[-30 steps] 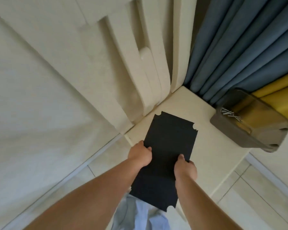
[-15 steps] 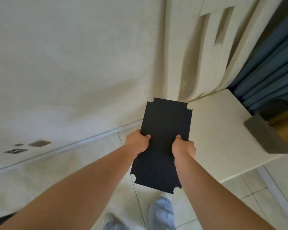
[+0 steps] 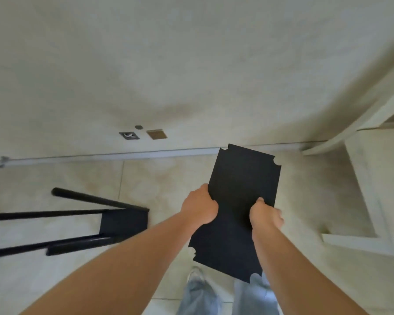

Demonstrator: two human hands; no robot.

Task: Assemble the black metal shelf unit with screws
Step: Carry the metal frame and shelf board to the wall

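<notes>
head view: the person's got a flat black shelf panel point(image 3: 241, 201) held out in front over the tiled floor point(image 3: 157, 178), notched corners visible; left hand point(image 3: 199, 206) grips the panel's left edge, fingers curled under and thumb on top; right hand point(image 3: 265, 213) grips the right edge the same way, thumb pressed on the top face; panel's up in the air, touching nothing but the hands; down left on the floor lies the black metal frame point(image 3: 96, 223), a few poles joined to another shelf plate, a bit blurry; pale wall point(image 3: 191, 64) behind with a socket plate point(image 3: 129, 135); jeans legs point(image 3: 198, 292) below.
</notes>
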